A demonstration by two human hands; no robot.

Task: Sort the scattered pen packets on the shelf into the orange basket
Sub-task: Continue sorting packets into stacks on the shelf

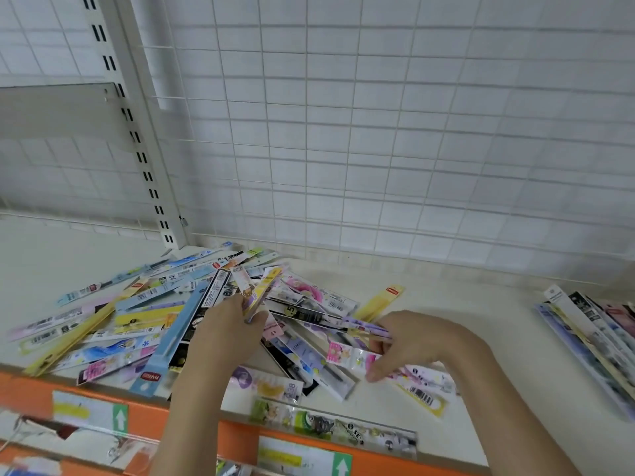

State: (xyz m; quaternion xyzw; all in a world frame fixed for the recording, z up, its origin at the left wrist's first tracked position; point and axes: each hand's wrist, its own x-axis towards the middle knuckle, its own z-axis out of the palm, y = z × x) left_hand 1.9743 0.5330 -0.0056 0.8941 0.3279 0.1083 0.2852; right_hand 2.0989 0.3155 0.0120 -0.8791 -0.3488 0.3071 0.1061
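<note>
Packets [144,317] heaped across shelf [446,304], no basket in view. Left hand [226,333] clamps an upright bundle [252,290], likely to carry several at once. Right hand [417,343] pinches a pink packet [347,353] off the pile.

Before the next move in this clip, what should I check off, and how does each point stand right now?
1. Left hand has a firm hold on packets: ok, it grips a small bundle upright.
2. Right hand has a packet: ok, fingers pinch a pink packet.
3. Orange basket located: cannot tell, only an orange shelf edge shows.
4. Loose packets remain: ok, a pile covers the shelf.
5. Packet at the front edge secure: not ok, it lies over the edge.
</note>
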